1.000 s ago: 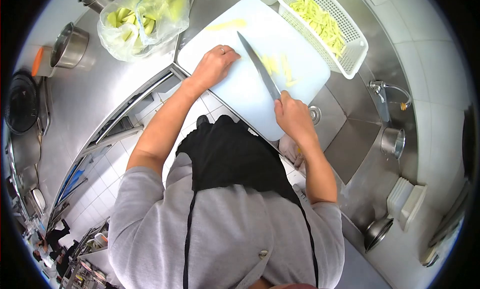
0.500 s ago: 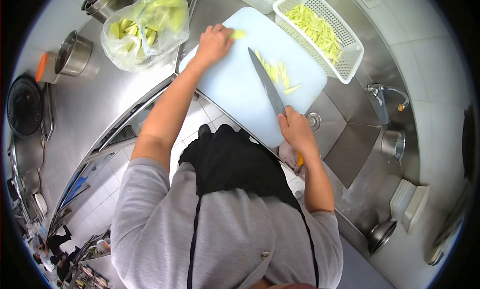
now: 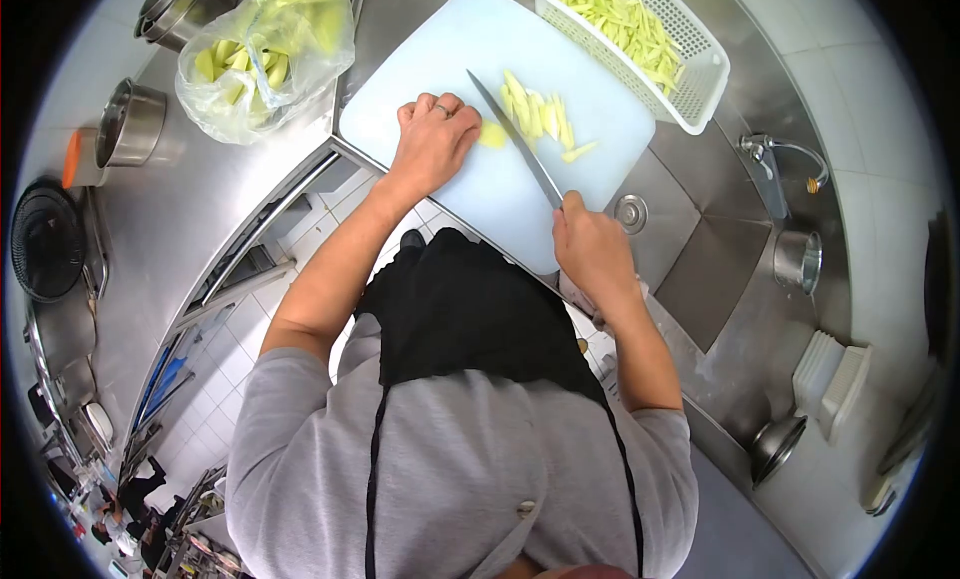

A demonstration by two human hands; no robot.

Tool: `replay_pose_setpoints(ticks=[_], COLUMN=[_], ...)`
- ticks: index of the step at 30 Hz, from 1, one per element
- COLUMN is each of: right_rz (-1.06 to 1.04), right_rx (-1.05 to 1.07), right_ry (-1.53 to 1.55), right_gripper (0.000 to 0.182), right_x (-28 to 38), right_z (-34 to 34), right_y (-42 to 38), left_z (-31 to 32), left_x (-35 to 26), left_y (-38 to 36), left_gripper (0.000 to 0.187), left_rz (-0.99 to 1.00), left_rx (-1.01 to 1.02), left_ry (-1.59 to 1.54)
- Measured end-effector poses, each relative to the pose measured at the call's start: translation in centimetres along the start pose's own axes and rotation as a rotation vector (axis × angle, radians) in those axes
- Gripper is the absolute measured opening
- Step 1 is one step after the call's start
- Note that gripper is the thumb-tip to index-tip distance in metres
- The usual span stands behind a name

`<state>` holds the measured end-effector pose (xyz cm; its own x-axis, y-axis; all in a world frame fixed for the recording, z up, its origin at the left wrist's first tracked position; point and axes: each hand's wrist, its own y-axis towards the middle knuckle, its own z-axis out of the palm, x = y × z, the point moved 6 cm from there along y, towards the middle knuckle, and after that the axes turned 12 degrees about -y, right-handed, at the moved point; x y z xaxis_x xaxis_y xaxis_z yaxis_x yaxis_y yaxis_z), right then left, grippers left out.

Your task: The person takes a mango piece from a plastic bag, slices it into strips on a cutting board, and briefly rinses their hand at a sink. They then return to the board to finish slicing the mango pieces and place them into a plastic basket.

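Nearest, a black apron point(image 3: 460, 309) is worn over a grey shirt; beyond it, the handle of a long knife point(image 3: 517, 139) is gripped in the right hand point(image 3: 597, 244), with the fingers clenched round it; the blade is angled away across a white cutting board point(image 3: 500, 209), though whether the board is touched by its edge cannot be told. A pale green piece point(image 3: 493, 134) is pinned on the board by the left hand point(image 3: 432, 144), with its fingers bent and bunched at the piece's side; its free end is pointed towards the blade. The step in hand is judged to be cutting; for a cut, the piece would need to be held steady, the fingertips tucked back and the edge lined up with the exposed end. On the blade's other side, cut strips point(image 3: 540, 114) are strewn loosely; farther off, beside the board, more strips point(image 3: 625, 29) are heaped in a white perforated basket point(image 3: 700, 104); to the far left, larger pale green chunks point(image 3: 235, 64) are held in a clear plastic bag point(image 3: 315, 74), set on the steel counter point(image 3: 200, 189).
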<state>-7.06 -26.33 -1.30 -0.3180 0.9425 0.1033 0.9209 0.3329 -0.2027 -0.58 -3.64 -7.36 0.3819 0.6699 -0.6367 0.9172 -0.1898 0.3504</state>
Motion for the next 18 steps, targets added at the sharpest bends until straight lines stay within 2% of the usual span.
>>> replay_pose_setpoints(ticks=[3, 10, 13, 18], right_rz=[-0.03, -0.056, -0.071, -0.043], right_rx=[0.024, 0.042, 0.003, 0.03], right_ry=[-0.075, -0.097, -0.064, -0.04], right_gripper=[0.012, 0.01, 0.01, 0.012], right_x=[-0.1, -0.1, -0.3, 0.7], right_z=[0.1, -0.1, 2.7, -0.3], right_y=[-0.1, 0.4, 2.1, 1.4], left_z=[0.1, 0.1, 0.1, -0.2], left_x=[-0.7, -0.4, -0.2, -0.2], left_y=[0.5, 0.6, 0.7, 0.9], left_gripper=[0.013, 0.013, 0.014, 0.013], left_rz=[-0.093, -0.029, -0.039, -0.059], left_rx=[0.063, 0.012, 0.031, 0.067], left_ry=[0.08, 0.083, 0.098, 0.108])
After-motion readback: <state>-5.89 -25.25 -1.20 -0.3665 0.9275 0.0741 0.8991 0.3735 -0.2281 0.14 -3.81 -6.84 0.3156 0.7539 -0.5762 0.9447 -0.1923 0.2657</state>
